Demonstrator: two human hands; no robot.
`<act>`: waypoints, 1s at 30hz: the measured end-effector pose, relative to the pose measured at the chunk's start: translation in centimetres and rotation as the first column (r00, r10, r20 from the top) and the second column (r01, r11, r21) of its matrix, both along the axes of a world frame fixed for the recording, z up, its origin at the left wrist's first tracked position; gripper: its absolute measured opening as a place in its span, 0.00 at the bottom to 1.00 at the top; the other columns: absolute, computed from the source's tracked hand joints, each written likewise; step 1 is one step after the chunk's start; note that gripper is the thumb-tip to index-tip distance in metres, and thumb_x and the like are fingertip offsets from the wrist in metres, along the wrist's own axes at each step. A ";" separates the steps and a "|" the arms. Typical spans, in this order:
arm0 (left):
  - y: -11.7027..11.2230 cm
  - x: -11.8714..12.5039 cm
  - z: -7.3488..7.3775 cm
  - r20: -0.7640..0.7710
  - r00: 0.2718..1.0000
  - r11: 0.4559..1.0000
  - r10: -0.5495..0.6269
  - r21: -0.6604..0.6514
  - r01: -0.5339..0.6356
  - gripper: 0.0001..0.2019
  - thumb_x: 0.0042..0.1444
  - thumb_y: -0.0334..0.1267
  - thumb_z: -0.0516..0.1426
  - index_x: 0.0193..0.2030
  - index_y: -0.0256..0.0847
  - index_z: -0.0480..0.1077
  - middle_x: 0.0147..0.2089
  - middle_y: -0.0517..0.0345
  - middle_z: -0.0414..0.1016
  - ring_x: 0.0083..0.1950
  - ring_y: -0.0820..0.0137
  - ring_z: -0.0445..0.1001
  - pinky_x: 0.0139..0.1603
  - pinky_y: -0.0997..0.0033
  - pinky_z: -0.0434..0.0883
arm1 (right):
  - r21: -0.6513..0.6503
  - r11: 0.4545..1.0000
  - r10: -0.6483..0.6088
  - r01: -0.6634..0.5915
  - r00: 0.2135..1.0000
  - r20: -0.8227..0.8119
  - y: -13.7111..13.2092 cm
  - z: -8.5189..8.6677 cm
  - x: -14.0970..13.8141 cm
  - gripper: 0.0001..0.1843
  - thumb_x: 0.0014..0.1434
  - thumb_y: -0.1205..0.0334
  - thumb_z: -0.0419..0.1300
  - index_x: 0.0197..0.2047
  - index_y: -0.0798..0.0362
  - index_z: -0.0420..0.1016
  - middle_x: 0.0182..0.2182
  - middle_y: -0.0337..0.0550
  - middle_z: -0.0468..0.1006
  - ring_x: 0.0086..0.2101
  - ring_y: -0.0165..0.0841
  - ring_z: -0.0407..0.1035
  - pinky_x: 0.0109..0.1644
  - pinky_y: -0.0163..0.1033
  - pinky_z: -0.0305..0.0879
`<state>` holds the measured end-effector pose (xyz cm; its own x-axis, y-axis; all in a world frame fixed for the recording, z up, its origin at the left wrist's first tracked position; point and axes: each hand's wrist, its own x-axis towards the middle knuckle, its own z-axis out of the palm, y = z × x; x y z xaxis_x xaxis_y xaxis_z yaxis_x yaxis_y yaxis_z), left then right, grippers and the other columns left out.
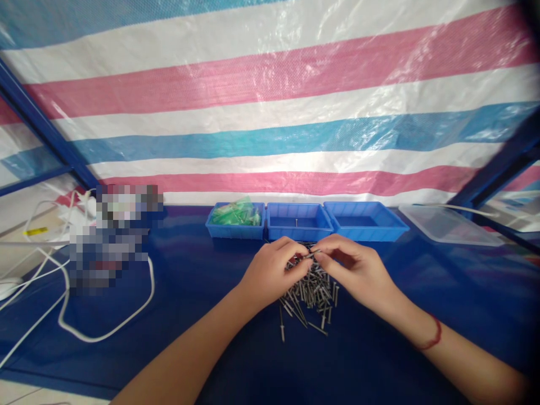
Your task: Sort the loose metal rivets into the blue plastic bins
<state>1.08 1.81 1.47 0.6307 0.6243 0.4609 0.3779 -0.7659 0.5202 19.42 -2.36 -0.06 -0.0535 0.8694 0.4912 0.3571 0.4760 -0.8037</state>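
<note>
A pile of small grey metal nails (310, 295) lies on the blue table (202, 292) in front of me. My left hand (272, 273) and my right hand (352, 267) meet just above the pile's far side. Both pinch the same thin nail (307, 256) between fingertips, the left at one end, the right at the other. Behind the hands stand three blue trays: the left tray (235, 228) holds green plastic pieces (236, 214), the middle tray (297, 229) holds a single nail, the right tray (367, 228) looks bare inside.
A clear plastic lid (449, 225) lies at the right back. White cables (105, 332) loop over the table's left side, beside a blurred-out patch. A striped pink, white and blue tarpaulin (270, 112) hangs behind, framed by blue metal bars (42, 124).
</note>
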 end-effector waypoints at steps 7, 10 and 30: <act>0.1 -0.2 0.3 0.087 0.995 0.998 0.051 -0.028 -0.049 0.03 0.60 0.36 0.54 0.36 0.40 0.68 0.36 0.58 0.72 0.38 0.72 0.72 0.41 0.73 0.69 | 0.136 0.991 -0.049 0.017 0.971 0.235 0.3 0.2 0.5 0.05 0.61 0.61 0.58 0.37 0.50 0.74 0.31 0.41 0.75 0.32 0.33 0.69 0.36 0.39 0.66; 0.1 -0.2 0.3 0.103 0.992 0.997 0.079 -0.028 -0.077 0.06 0.60 0.37 0.54 0.43 0.40 0.67 0.37 0.58 0.73 0.37 0.71 0.73 0.42 0.72 0.69 | 0.262 0.965 -0.113 0.023 0.935 0.335 0.8 0.5 0.6 0.06 0.62 0.62 0.56 0.38 0.51 0.74 0.34 0.43 0.76 0.35 0.34 0.70 0.40 0.40 0.66; -0.1 -1.1 0.8 -0.402 0.907 0.974 -0.126 0.122 0.189 0.11 0.54 0.45 0.59 0.42 0.46 0.73 0.43 0.58 0.72 0.46 0.65 0.68 0.46 0.66 0.60 | 0.385 0.906 -0.369 0.176 0.774 0.514 1.7 -0.3 2.0 0.09 0.61 0.61 0.56 0.42 0.53 0.74 0.38 0.46 0.77 0.40 0.39 0.67 0.46 0.46 0.63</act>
